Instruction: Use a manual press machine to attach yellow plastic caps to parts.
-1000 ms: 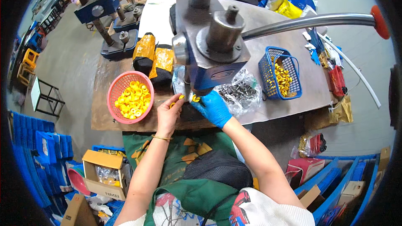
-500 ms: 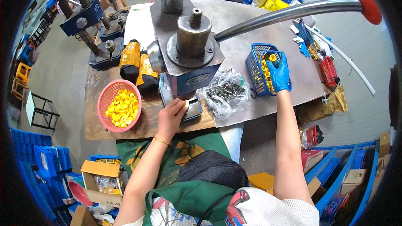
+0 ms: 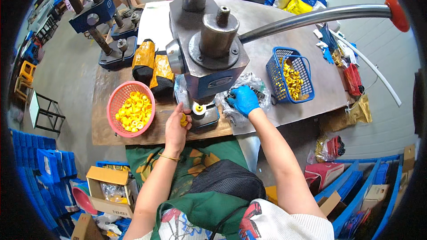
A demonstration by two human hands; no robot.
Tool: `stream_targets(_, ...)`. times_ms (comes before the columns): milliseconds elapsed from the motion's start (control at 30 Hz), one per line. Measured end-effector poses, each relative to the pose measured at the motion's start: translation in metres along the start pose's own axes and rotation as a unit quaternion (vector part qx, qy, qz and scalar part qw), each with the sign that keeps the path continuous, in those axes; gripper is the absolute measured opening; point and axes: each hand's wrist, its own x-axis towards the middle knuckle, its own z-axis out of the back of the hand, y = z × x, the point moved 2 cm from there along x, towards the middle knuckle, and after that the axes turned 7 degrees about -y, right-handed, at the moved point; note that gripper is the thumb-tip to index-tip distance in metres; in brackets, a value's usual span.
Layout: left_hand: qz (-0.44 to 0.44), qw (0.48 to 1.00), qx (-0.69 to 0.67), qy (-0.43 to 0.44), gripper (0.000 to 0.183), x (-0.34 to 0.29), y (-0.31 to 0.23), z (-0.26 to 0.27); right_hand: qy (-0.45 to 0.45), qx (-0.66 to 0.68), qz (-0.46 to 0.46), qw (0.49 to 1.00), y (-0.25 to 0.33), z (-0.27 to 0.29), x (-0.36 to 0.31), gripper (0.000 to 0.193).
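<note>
My bare left hand (image 3: 175, 134) is closed around a small yellow plastic cap (image 3: 183, 119), beside the base of a hand press (image 3: 218, 69). On the press base, under the ram, a yellow piece (image 3: 199, 109) sits in a round white seat. My blue-gloved right hand (image 3: 245, 101) dips into a clear plastic bag (image 3: 262, 112) of small dark metal parts. Its fingers are curled, their tips partly hidden among the parts. At the left stands a pink basket (image 3: 112, 120) of yellow caps; a blue basket (image 3: 278, 90) of yellow pieces stands to the right.
The press's long lever (image 3: 320, 15) with a red knob reaches over the table to the right. Two tape-wrapped blocks (image 3: 143, 60) stand behind the pink basket. Other presses (image 3: 95, 20) are at the far left, near another person. A cardboard box (image 3: 109, 191) lies low at the left.
My right hand has left the blue basket and moved left into the plastic bag. My left hand has drawn back slightly from under the ram, and a yellow piece now shows in the seat.
</note>
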Motion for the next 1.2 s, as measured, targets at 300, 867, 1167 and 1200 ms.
stream_targets(300,0.059,0.998,0.025,-0.014,0.036,-0.005,-0.002,0.003,-0.049,0.565,-0.127,0.814,0.052,0.007,-0.027,0.018)
stream_targets(867,0.063,0.998,0.001,-0.005,0.037,-0.015,-0.004,0.007,-0.122,0.585,-0.083,0.798,0.086,-0.053,-0.025,0.005)
stream_targets(1167,0.049,0.998,-0.021,0.015,0.04,-0.014,-0.002,0.009,-0.191,0.413,0.079,0.887,0.094,-0.026,-0.028,0.01)
stream_targets(1200,0.048,0.999,-0.02,0.016,0.04,-0.014,-0.002,0.008,-0.177,0.415,0.063,0.89,0.093,-0.027,-0.028,0.011)
